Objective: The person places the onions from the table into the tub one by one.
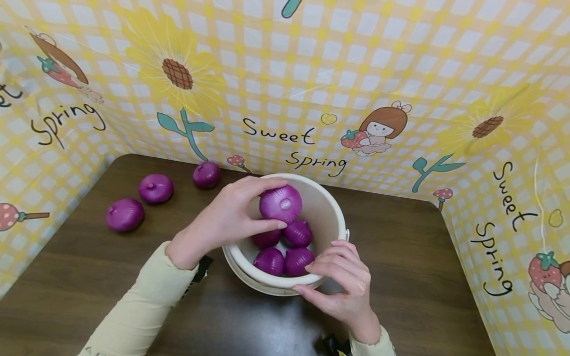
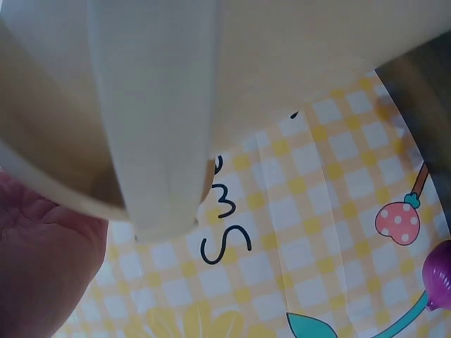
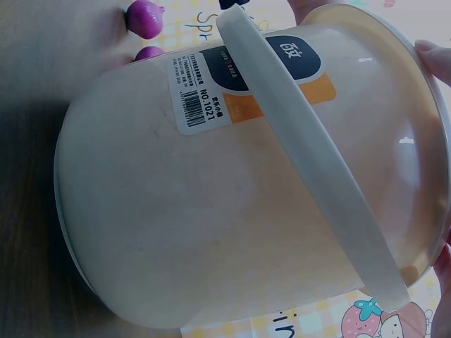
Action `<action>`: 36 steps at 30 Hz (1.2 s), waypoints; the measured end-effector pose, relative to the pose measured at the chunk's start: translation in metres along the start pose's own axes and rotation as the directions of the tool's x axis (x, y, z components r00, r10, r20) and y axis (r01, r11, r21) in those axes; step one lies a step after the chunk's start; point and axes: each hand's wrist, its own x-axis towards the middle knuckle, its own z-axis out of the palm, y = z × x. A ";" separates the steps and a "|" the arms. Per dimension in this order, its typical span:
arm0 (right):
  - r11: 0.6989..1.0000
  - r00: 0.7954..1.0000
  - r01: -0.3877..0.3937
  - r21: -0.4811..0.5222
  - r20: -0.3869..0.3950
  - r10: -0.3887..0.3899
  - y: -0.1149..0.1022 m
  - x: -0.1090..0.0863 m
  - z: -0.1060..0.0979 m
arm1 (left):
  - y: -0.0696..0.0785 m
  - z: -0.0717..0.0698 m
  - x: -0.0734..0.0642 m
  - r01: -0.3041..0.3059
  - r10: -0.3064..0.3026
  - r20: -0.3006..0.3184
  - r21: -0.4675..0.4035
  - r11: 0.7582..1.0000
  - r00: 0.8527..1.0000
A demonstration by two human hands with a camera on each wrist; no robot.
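My left hand [image 1: 236, 210] grips a purple onion [image 1: 281, 203] between thumb and fingers, over the mouth of a cream bucket [image 1: 333, 207]. Inside the bucket lie several more onions [image 1: 297, 261]. At the near right of the rim, my right hand [image 1: 345, 282] holds the bucket's edge, its thumb outside and fingers over the rim. From the right wrist, the bucket's side shows a label [image 3: 201, 95] and its white handle [image 3: 303, 155] hanging down. In the left wrist view the handle [image 2: 155, 120] crosses close in front, and the held onion is hidden.
Three onions sit on the dark wooden table [image 1: 401, 277] left of the bucket: one near the back [image 1: 207, 174], one further left [image 1: 156, 188] and one nearer [image 1: 125, 215]. A yellow checked cloth [image 1: 276, 89] with printed flowers walls the table's back and sides.
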 end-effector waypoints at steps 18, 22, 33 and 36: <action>1.000 1.000 -0.006 -0.002 -0.002 0.006 -0.002 0.005 0.000 | 0.004 0.010 0.003 0.044 -0.044 0.116 -0.004 0.999 0.992; 1.000 1.000 -0.002 -0.001 -0.004 0.002 -0.002 0.006 0.000 | 0.004 0.013 0.003 0.038 -0.037 0.126 -0.006 0.999 0.991; 1.000 1.000 0.009 0.007 -0.006 -0.009 0.000 0.000 0.000 | 0.004 0.008 0.001 0.035 -0.036 0.083 0.014 0.999 0.996; 1.000 1.000 0.005 0.004 -0.004 -0.005 0.001 -0.001 0.000 | 0.004 0.005 0.000 0.048 -0.049 0.066 0.013 0.999 0.997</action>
